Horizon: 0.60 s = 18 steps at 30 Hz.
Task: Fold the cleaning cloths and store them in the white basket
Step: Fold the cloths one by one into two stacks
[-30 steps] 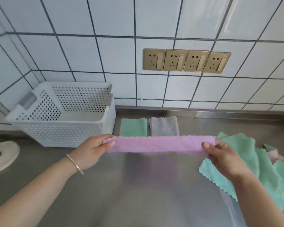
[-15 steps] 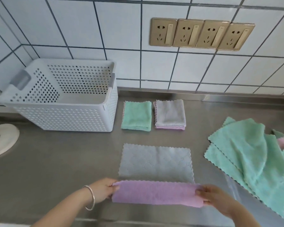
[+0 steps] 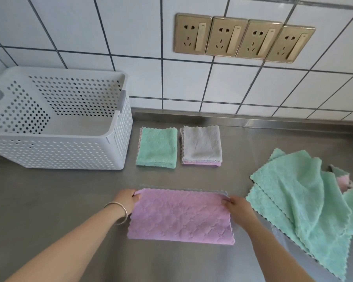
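Hands (image 3: 128, 200) (image 3: 235, 206) pinched the far corners of a half-folded pink microfibre cloth (image 3: 180, 217) at lower centre, mid-fold, likely needing a second fold crosswise before the perforated white plastic basket (image 3: 118, 147) at upper left.

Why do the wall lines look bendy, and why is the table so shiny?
In the head view, the wide lens curves the tile lines and tilts the sockets near the edges; the steel counter shows soft window-like glare and a faint reflection below the pink cloth; nothing looks badly blurred, only slightly soft.
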Available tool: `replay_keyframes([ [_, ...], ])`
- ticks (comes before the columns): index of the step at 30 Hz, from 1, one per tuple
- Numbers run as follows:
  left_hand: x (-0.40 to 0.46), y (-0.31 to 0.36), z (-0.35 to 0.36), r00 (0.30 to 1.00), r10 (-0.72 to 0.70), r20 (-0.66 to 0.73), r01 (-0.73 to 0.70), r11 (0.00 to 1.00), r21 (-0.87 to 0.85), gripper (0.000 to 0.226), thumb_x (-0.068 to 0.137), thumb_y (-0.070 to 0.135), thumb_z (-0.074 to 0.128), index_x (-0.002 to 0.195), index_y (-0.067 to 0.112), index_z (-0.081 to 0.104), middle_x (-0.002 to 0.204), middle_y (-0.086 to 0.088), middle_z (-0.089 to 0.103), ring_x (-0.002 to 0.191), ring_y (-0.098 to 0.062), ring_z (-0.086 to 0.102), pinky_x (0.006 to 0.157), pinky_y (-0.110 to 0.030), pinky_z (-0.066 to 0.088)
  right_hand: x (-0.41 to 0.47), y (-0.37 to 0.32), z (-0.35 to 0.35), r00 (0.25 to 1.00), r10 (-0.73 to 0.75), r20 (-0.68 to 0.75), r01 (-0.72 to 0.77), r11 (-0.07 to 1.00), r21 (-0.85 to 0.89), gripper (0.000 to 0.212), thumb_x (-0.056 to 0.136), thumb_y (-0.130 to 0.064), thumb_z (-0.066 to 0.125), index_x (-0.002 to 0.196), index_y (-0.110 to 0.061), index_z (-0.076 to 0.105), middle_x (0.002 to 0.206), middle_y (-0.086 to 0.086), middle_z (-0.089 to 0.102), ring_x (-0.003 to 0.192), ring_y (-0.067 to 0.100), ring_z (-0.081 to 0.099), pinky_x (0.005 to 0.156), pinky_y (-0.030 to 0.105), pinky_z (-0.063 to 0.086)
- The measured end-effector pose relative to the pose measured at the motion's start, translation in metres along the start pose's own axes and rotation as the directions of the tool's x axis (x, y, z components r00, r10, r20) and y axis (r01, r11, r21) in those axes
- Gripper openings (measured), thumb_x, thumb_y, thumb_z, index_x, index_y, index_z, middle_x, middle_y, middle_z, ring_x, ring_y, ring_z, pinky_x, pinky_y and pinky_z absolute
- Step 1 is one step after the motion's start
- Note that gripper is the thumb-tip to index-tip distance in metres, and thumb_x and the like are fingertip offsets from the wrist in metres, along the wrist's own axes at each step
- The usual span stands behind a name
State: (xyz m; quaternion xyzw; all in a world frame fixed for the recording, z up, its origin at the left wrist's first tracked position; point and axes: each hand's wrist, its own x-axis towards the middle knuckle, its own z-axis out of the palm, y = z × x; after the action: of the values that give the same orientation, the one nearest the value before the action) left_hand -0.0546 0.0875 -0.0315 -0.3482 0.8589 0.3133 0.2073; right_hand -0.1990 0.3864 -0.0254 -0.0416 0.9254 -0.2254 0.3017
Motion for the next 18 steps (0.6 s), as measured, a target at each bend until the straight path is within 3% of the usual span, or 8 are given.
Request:
replay_keyframes([
  [3, 0.006, 0.004, 0.000, 1.000, -0.023, 0.013, 0.022, 0.999, 0.046, 0.030, 0.097, 0.026, 0.040, 0.085, 0.006, 0.059, 0.092, -0.019, 0.061, 0.082, -0.029, 0.054, 0.069, -0.032, 0.037, 0.004, -0.002, 0.003, 0.999, -0.004, -0.046, 0.002, 0.999, -0.037, 0.027, 0.093, -0.022, 0.049, 0.101, -0.004, 0.067, 0.096, 0.016, 0.069, 0.078, 0.022, 0.050, 0.065, 0.026, 0.033],
  [6, 0.010, 0.009, -0.003, 0.999, -0.033, 0.030, 0.031, 0.995, 0.094, 0.037, 0.098, 0.027, 0.039, 0.105, -0.001, 0.062, 0.110, -0.022, 0.064, 0.102, -0.034, 0.059, 0.082, -0.033, 0.044, 0.007, -0.001, 0.006, 0.995, 0.015, -0.095, -0.017, 1.000, -0.023, 0.026, 0.092, -0.024, 0.051, 0.099, -0.007, 0.068, 0.093, 0.013, 0.069, 0.077, 0.023, 0.051, 0.065, 0.026, 0.034],
  [11, 0.013, 0.014, -0.003, 0.998, -0.058, 0.036, 0.052, 0.990, 0.133, 0.038, 0.098, 0.025, 0.037, 0.106, -0.001, 0.063, 0.111, -0.024, 0.064, 0.103, -0.035, 0.059, 0.079, -0.032, 0.043, 0.009, -0.002, 0.009, 0.990, 0.048, -0.135, -0.054, 0.998, -0.039, 0.028, 0.091, -0.029, 0.052, 0.098, -0.007, 0.068, 0.096, 0.015, 0.070, 0.077, 0.025, 0.052, 0.066, 0.026, 0.034],
  [13, 0.013, 0.017, -0.002, 0.998, -0.065, 0.008, 0.062, 0.981, 0.182, 0.039, 0.099, 0.025, 0.034, 0.111, 0.002, 0.063, 0.115, -0.022, 0.063, 0.106, -0.034, 0.058, 0.085, -0.032, 0.044, 0.009, -0.004, 0.010, 0.988, 0.066, -0.142, -0.073, 0.996, -0.046, 0.027, 0.091, -0.030, 0.052, 0.096, -0.008, 0.067, 0.097, 0.015, 0.070, 0.079, 0.026, 0.053, 0.066, 0.026, 0.034],
  [16, 0.015, 0.016, 0.002, 0.998, -0.036, -0.041, 0.044, 0.974, 0.222, 0.038, 0.099, 0.025, 0.031, 0.125, 0.017, 0.057, 0.125, -0.016, 0.061, 0.114, -0.030, 0.056, 0.091, -0.029, 0.043, 0.009, -0.007, 0.013, 0.981, 0.108, -0.159, -0.117, 0.992, -0.051, 0.025, 0.090, -0.032, 0.053, 0.071, -0.015, 0.056, 0.095, 0.015, 0.069, 0.083, 0.028, 0.057, 0.066, 0.028, 0.036],
  [18, 0.016, 0.013, 0.005, 0.998, -0.047, -0.051, 0.057, 0.971, 0.232, 0.038, 0.098, 0.030, 0.031, 0.127, 0.026, 0.055, 0.125, -0.013, 0.062, 0.113, -0.029, 0.058, 0.093, -0.030, 0.044, 0.007, -0.007, 0.017, 0.975, 0.129, -0.182, -0.137, 0.990, -0.035, 0.025, 0.089, -0.034, 0.055, 0.071, -0.017, 0.049, 0.095, 0.014, 0.068, 0.087, 0.029, 0.059, 0.067, 0.029, 0.038],
])
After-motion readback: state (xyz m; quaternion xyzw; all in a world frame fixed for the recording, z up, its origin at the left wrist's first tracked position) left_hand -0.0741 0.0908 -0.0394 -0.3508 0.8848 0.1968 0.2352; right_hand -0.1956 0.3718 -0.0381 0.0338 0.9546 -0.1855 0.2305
